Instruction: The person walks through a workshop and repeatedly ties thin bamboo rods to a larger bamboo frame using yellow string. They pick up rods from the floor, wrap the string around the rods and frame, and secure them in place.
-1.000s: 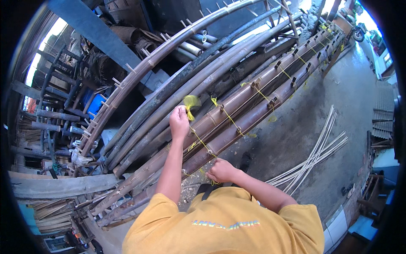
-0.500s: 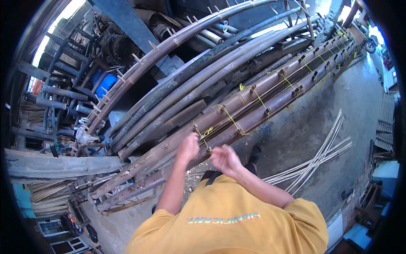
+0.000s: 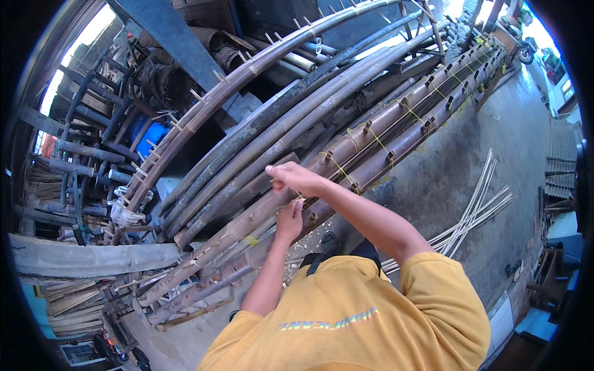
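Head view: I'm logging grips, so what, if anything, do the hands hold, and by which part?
The left hand seems to pinch yellow cord over the bamboo poles; which part is unclear. The right hand is curled; its hold cannot be told.

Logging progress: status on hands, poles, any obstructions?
Left hand at paired bamboo poles, right hand beyond, over the far one; grips unclear. Yellow twine spans both. Crossed sticks on floor right, clear of hands.

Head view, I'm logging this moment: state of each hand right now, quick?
Left hand: closed, apparently on yellow cord.
Right hand: closed; cannot tell what, if anything, it holds.
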Motion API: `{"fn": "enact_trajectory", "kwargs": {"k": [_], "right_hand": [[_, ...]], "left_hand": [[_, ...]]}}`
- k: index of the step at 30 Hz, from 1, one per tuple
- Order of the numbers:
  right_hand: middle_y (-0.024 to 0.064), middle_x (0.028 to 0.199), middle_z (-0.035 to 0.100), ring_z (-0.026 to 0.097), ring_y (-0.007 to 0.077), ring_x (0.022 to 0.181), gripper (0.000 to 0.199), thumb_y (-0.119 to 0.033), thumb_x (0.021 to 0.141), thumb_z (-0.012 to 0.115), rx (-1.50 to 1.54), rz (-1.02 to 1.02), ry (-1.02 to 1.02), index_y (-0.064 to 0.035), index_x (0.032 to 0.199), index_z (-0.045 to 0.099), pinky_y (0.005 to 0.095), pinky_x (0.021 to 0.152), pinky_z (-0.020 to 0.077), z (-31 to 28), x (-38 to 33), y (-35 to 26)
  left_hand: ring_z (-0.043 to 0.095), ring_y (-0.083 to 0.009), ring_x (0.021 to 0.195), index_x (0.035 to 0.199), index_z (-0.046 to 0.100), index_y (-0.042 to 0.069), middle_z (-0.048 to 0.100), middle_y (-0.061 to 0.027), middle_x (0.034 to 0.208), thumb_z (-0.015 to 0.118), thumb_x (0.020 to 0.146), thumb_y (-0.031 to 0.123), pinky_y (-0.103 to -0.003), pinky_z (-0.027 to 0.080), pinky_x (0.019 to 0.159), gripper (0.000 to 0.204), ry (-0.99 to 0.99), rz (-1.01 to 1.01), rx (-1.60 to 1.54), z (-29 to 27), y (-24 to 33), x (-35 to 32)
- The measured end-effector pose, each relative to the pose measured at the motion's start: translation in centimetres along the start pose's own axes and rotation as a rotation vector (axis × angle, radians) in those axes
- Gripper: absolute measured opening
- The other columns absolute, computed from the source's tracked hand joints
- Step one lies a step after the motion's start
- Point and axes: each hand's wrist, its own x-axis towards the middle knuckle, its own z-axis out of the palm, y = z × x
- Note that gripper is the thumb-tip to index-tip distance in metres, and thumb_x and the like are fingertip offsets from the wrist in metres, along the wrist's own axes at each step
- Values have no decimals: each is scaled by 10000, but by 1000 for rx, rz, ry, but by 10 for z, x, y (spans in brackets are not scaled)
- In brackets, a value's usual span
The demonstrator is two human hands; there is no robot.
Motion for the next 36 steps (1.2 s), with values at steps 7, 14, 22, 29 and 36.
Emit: {"fn": "enact_trajectory", "kwargs": {"k": [7,14,22,29,36], "right_hand": [[259,879,673,666,399,821,496,-426,1018,495,-526,85,-422,0,852,687,494,756,514,49,-186,44],[191,711,621,628,336,697,517,-455,1005,513,-61,-24,-295,10,839,669,441,693,499,47,-184,55],[-4,665,511,526,143,625,433,-382,1048,478,1798,-318,770,-146,685,469,386,851,531,-87,-310,111],[70,873,726,679,150,735,294,-276,958,578,66,810,545,-20,906,712,335,687,530,-116,-441,326],[82,855,745,697,151,768,238,-254,899,638,574,897,1188,-44,931,745,342,705,552,-231,-578,555]], "left_hand": [[682,-398,855,1022,672,13,684,-222,899,533,1021,234,-425,525,719,261,70,34,-76,-1,18,-2],[535,-74,667,979,678,17,576,17,726,501,1058,266,-253,457,650,316,231,70,-492,-67,78,91],[628,-421,1070,1007,716,1,653,-263,1134,477,961,356,-496,492,923,430,-424,-51,763,-23,-63,195],[660,-275,1080,1275,596,-80,690,-203,1168,550,1020,244,-354,494,950,416,-79,359,299,90,231,191],[659,-227,1047,1261,620,-36,696,-152,1153,599,1004,220,-334,506,917,363,-734,505,157,471,387,117]]}}
